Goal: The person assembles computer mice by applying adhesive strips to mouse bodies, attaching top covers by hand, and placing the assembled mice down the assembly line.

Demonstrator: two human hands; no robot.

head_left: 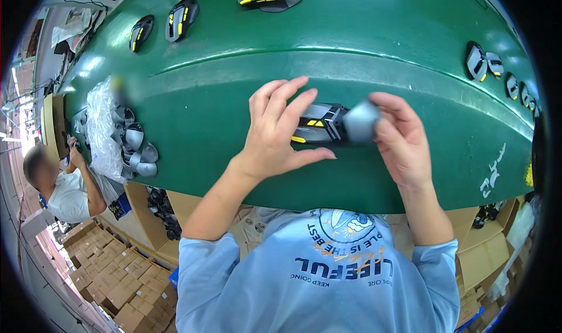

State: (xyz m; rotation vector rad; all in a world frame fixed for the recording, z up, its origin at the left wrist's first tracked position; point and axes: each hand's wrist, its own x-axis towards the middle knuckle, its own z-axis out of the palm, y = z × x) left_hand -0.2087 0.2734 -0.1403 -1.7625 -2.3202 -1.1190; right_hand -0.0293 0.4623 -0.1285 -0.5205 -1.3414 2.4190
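A black and grey computer mouse (323, 122) with yellow accents lies on the green table in front of me, its left end hidden by my left hand. My left hand (274, 128) is around that end, fingers along the far side and thumb stretched along the near side. Between thumb and fingers, my right hand (403, 135) pinches a smooth grey mouse cover (360, 122), blurred by motion. The cover is at the right end of the mouse; whether the two touch I cannot tell.
More mice (182, 20) sit along the table's far side and at the far right (476, 61). Several grey covers (134, 136) lie beside a clear plastic bag (103, 131) at left. A co-worker (70, 186) sits beyond them. Cardboard boxes (126, 268) stand below.
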